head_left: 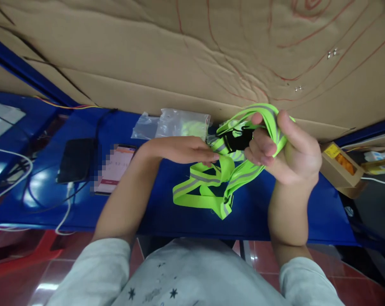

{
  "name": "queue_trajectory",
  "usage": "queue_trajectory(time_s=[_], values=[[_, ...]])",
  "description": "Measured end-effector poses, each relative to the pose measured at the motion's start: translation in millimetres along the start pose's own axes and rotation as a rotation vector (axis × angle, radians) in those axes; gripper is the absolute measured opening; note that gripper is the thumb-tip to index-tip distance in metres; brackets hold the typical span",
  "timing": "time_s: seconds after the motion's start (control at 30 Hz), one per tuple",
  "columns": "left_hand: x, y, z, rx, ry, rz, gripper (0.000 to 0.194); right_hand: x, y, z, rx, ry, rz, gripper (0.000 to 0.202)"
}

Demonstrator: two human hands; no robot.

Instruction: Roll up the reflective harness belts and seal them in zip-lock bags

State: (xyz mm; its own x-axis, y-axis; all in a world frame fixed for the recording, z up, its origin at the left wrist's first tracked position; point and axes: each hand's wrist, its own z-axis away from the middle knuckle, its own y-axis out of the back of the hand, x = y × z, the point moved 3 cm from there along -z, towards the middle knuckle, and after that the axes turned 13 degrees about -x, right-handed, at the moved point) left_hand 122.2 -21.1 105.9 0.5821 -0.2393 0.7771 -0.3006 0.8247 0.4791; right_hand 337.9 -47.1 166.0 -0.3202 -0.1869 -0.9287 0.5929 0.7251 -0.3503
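Note:
Neon green reflective straps (243, 178) with a grey stripe hang in loops from my right hand (291, 148). That hand is raised, its fingers curled round the folded bands and the thumb pointing up. My left hand (195, 151) reaches across from the left, its fingertips closed on one band of the straps. A loose loop of strap droops below over the blue table (250, 216). Behind the hands lies a black piece (240, 140) among the green bands. Part of the bundle is hidden by my right fingers.
Clear plastic bags (182, 123), one with green material inside, lie at the back against a cardboard panel (148, 55). On the left are a black phone (76, 159) on a white cable and a lit phone (116, 168). A small cardboard box (341, 165) stands at right.

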Motion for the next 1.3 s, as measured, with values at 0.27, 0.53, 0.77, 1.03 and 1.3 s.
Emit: queue_trajectory(time_s=[0.27,0.53,0.77,1.03,1.3], values=[[-26.6,18.1,3.0,0.121,-0.069,0.013,0.055,-2.1,-3.6,6.2,0.002,0.000,0.157,0.033],[-7.4,-0.1,-27.3,0.234,-0.191,0.319,0.048,5.9,4.9,-1.2,0.269,0.122,0.331,0.044],[-27.1,-13.5,-49.1,0.067,-0.057,0.536,0.056,1.1,6.5,-0.1,0.285,0.203,0.305,0.037],[-2.6,-22.4,-66.4,0.377,-0.430,1.490,0.012,9.9,12.2,10.3,0.071,-0.032,0.387,0.027],[22.7,-26.3,-44.4,0.259,-0.509,1.247,0.014,11.2,28.6,5.6,0.148,-0.061,0.699,0.023]])
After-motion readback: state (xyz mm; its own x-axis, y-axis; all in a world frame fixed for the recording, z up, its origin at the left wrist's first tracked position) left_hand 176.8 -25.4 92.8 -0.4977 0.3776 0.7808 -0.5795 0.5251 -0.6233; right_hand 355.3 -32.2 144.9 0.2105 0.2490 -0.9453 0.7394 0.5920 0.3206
